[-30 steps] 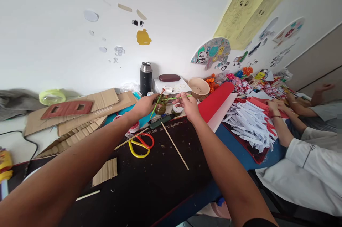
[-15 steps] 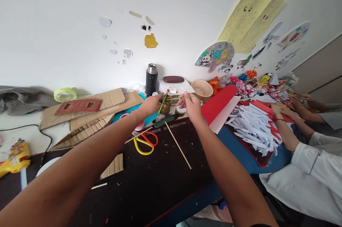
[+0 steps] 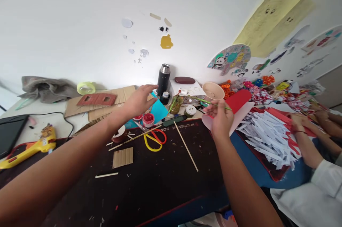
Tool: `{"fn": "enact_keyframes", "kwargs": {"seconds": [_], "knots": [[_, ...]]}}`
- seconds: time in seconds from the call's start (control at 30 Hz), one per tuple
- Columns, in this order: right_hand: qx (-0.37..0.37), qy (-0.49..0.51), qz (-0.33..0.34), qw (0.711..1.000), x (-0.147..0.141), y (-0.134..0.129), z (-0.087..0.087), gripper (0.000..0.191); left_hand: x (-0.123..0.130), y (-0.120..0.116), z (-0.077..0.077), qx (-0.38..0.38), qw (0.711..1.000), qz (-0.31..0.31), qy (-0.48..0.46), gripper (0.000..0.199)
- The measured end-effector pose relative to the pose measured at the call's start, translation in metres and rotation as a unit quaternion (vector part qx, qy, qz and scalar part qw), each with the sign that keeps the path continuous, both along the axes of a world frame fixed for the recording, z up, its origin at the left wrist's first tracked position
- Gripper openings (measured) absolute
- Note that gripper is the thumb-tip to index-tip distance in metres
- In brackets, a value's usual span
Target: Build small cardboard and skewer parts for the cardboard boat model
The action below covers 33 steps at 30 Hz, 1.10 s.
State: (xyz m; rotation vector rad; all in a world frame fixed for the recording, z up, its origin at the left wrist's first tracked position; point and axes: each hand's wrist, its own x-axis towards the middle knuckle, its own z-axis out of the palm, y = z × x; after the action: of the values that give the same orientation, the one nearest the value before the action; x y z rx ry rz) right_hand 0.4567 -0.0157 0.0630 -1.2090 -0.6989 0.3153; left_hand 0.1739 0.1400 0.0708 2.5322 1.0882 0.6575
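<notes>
My left hand [image 3: 137,103] hangs above the cardboard and blue paper with its fingers stretched apart, holding nothing. In my right hand [image 3: 222,118] a thin green paintbrush [image 3: 204,101] is pinched, its end pointing left toward the jars. Another green brush [image 3: 173,104], with a reddish tip, leans at a glass jar of murky liquid [image 3: 176,106]. Beside that jar sits a small white-lidded jar [image 3: 190,111]. Below my left hand are pots of red paint [image 3: 148,120] and yellow-and-orange-handled scissors [image 3: 154,145].
Black thermos [image 3: 164,77] and paper bowl [image 3: 213,91] stand by the wall. A yellow glue gun [image 3: 40,145] lies left, near painted cardboard [image 3: 97,99]. Wooden sticks [image 3: 186,146] lie on the dark mat [image 3: 160,184]. Right are red paper [image 3: 242,99], white paper strips [image 3: 267,134] and other people's hands [image 3: 296,123].
My left hand has moved away from the jar and leaning brush, its fingers spreading. My right hand has shifted right and nearer with its green brush. The camera view has turned left.
</notes>
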Motion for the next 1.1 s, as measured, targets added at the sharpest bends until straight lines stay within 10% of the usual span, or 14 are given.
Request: {"fn": "enact_keyframes", "kwargs": {"seconds": [0.27, 0.5, 0.73, 1.1], "knots": [[0.07, 0.198, 0.054, 0.976, -0.012, -0.05, 0.0, 0.041, -0.124, -0.044, 0.027, -0.029, 0.98, 0.186, -0.064, 0.052], [-0.034, 0.289, 0.24, 0.926, -0.088, -0.07, -0.034, 0.039, -0.189, -0.081, -0.012, -0.086, 0.98, 0.179, 0.019, 0.038], [-0.098, 0.329, 0.292, 0.893, -0.119, -0.06, -0.064, 0.039, -0.207, -0.11, -0.062, -0.033, 0.989, 0.09, 0.117, 0.03], [-0.113, 0.335, 0.296, 0.888, -0.126, -0.052, -0.089, 0.047, -0.208, -0.102, -0.099, -0.025, 0.988, 0.083, 0.125, 0.023]]}}
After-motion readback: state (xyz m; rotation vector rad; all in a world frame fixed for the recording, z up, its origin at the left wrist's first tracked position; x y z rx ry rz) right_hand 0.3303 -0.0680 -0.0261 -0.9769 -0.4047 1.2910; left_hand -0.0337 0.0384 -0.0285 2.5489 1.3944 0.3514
